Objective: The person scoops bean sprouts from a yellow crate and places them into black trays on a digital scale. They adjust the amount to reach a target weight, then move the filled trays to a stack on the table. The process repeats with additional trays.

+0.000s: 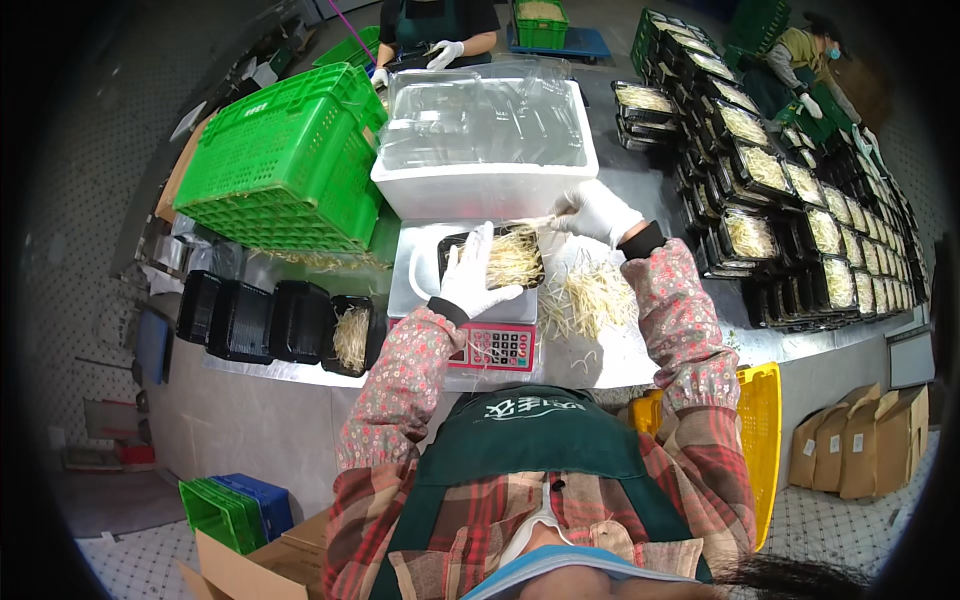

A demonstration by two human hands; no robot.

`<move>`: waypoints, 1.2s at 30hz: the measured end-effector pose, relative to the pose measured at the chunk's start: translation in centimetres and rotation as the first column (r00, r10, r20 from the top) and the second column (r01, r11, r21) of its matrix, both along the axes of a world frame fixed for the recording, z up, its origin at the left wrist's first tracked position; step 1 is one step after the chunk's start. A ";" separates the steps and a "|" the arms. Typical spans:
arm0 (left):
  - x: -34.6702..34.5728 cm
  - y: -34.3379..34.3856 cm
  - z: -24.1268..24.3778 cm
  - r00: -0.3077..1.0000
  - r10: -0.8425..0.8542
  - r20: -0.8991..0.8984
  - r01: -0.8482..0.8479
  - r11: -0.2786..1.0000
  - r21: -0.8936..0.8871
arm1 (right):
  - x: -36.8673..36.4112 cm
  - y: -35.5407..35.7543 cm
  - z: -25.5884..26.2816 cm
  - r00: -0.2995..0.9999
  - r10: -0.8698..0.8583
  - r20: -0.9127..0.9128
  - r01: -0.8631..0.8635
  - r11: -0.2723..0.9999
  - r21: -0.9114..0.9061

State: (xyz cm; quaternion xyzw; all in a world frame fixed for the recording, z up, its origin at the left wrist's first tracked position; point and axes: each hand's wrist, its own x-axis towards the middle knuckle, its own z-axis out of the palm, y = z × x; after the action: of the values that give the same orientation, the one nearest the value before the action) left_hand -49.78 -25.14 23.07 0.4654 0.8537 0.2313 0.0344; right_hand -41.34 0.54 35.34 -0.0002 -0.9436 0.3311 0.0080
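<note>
A black plastic tray of bean sprouts (516,259) sits on the platform of a weighing scale (495,346) with a red keypad panel. Over the tray's left part lies my gloved left hand (474,276), its fingers spread and touching the tray and sprouts. My gloved right hand (596,213), at the tray's far right corner, pinches a few bean sprouts (541,223). To the right of the scale, a loose heap of bean sprouts (598,296) lies on the metal table (626,352).
Left stand black trays (240,321), one tray with sprouts (351,339), and stacked green crates (281,161). A foam box (484,191) with clear lids (480,120) stands behind the scale. Filled trays (765,169) are stacked right. Two people work beyond the table.
</note>
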 end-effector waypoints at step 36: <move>-5.1 -4.1 0.7 0.991 -0.046 0.122 0.029 0.990 0.138 | 3.2 -4.8 -9.1 0.964 -0.136 -0.228 0.026 0.904 -0.427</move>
State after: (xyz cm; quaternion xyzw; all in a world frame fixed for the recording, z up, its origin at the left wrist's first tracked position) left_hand -54.85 -29.26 23.73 0.4674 0.8231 0.3168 0.0603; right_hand -38.16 -4.31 26.27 0.0007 -0.8405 0.5229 0.1417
